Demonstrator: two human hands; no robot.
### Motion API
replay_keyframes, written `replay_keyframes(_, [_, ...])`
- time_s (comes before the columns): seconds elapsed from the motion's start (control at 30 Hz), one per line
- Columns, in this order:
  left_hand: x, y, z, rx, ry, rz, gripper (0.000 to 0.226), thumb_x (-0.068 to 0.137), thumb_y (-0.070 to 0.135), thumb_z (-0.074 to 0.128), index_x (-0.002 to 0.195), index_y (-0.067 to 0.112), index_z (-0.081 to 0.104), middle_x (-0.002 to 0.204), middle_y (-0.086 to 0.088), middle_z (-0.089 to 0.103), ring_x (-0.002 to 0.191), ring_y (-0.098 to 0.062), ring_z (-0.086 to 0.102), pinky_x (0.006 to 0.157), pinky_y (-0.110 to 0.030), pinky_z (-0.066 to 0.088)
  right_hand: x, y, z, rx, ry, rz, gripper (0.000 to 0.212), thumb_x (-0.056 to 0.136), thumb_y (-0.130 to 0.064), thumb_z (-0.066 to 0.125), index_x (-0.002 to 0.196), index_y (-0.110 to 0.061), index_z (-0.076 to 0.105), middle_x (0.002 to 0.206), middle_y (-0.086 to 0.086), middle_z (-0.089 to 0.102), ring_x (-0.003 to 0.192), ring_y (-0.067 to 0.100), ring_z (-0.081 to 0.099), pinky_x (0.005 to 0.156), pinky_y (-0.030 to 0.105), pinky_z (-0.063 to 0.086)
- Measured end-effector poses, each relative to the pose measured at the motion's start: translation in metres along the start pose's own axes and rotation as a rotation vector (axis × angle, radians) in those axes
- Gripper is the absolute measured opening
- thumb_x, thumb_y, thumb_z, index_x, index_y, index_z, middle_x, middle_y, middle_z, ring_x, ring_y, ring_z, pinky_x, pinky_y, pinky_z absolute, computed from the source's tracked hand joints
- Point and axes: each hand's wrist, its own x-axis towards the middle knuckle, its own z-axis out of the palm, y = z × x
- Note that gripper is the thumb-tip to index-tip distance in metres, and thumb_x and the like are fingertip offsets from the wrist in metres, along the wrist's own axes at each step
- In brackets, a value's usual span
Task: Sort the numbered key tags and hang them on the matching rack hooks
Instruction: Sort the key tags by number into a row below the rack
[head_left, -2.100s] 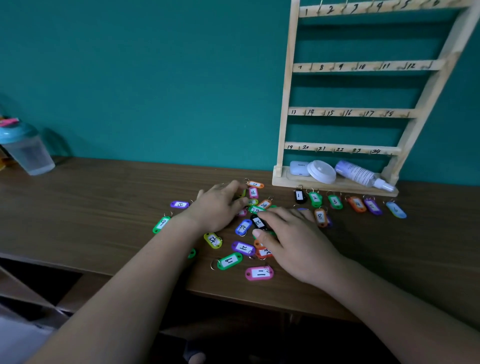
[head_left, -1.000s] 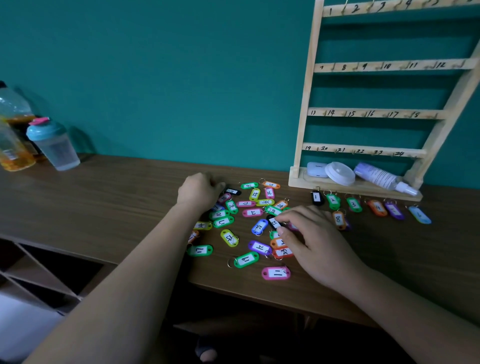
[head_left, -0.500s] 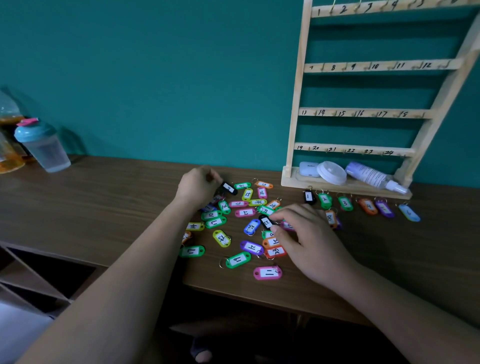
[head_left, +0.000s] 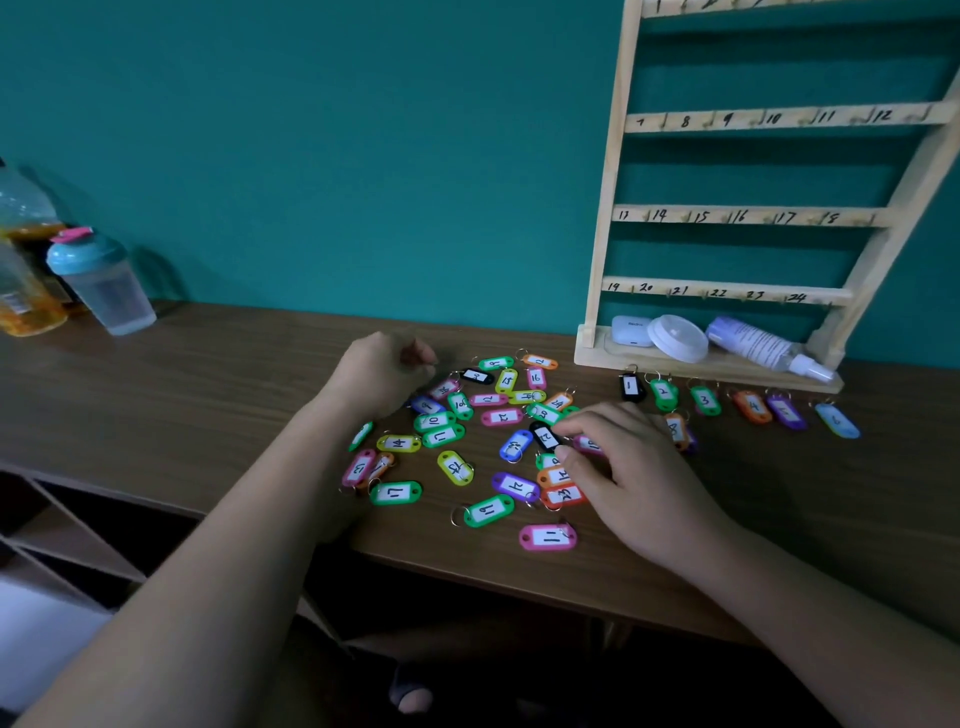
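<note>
Several coloured numbered key tags (head_left: 454, 466) lie scattered on the wooden table (head_left: 208, 395). Six more, black 1 (head_left: 631, 387) through blue 6 (head_left: 837, 421), lie in a row in front of the wooden rack (head_left: 608, 208), which has numbered hooks with nothing hanging on the visible ones. My left hand (head_left: 379, 374) hovers at the pile's far left edge, fingers curled, with nothing visible in it. My right hand (head_left: 634, 467) rests on the pile's right side. Its index finger and thumb pinch the end of a black tag (head_left: 544, 435).
A shaker cup (head_left: 104, 286) and an orange-filled bottle (head_left: 26, 296) stand far left by the teal wall. The rack's base holds a white case (head_left: 631, 330), a round lid (head_left: 678, 338) and a spray bottle (head_left: 763, 345). Open shelving (head_left: 52, 519) sits below the table's front left edge.
My left hand has drawn back from the small black tag at the pile's far side and curled up. My right hand has stayed over the same tags. The view has shifted slightly.
</note>
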Motion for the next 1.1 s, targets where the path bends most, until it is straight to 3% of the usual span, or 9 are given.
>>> replay_keyframes(0.23, [-0.034,-0.021,-0.025,-0.003,-0.06,-0.045,0.008,0.095,0.028,0.074,0.098,0.035,0.075,0.1,0.015,0.074,0.097,-0.006,0.066,0.082,-0.026,0.046,-0.001,-0.003,0.005,-0.001,0.011,-0.037,0.019,0.103,-0.033,0.063,0.119,-0.03,0.07,0.114,-0.022,0.062,0.115,0.005,0.053,0.103,0.04,0.039])
replay_keyframes(0.43, [-0.049,-0.026,-0.03,0.032,-0.045,-0.005,0.007,0.093,0.029,0.077,0.098,0.034,0.076,0.096,0.017,0.072,0.093,-0.003,0.065,0.073,-0.015,0.043,0.001,-0.006,0.008,-0.003,0.006,-0.06,0.018,0.103,-0.034,0.063,0.119,-0.03,0.071,0.114,-0.022,0.062,0.115,0.006,0.053,0.104,0.041,0.039])
replay_keyframes(0.67, [-0.052,-0.025,-0.027,0.002,-0.02,-0.055,0.016,0.098,0.02,0.067,0.102,0.032,0.077,0.103,0.009,0.073,0.099,-0.012,0.066,0.082,-0.03,0.05,0.015,-0.012,0.009,-0.026,0.038,-0.095,0.017,0.099,-0.032,0.068,0.115,-0.026,0.072,0.105,-0.016,0.058,0.106,0.011,0.053,0.096,0.044,0.045])
replay_keyframes(0.9, [-0.043,-0.026,-0.012,0.082,0.044,0.001,0.012,0.09,0.04,0.078,0.099,0.035,0.071,0.104,0.009,0.064,0.097,-0.013,0.06,0.077,-0.029,0.041,0.025,-0.021,0.017,-0.045,0.031,-0.123,0.016,0.096,-0.028,0.072,0.112,-0.026,0.073,0.107,-0.015,0.058,0.106,0.015,0.054,0.094,0.045,0.044])
replay_keyframes(1.1, [-0.036,-0.02,-0.004,0.145,-0.016,0.032,0.005,0.092,0.035,0.077,0.096,0.034,0.075,0.104,0.013,0.063,0.095,-0.01,0.06,0.079,-0.03,0.05,0.025,-0.023,0.02,-0.06,0.031,-0.113,0.014,0.096,-0.029,0.073,0.109,-0.027,0.074,0.107,-0.016,0.059,0.105,0.015,0.054,0.091,0.041,0.039])
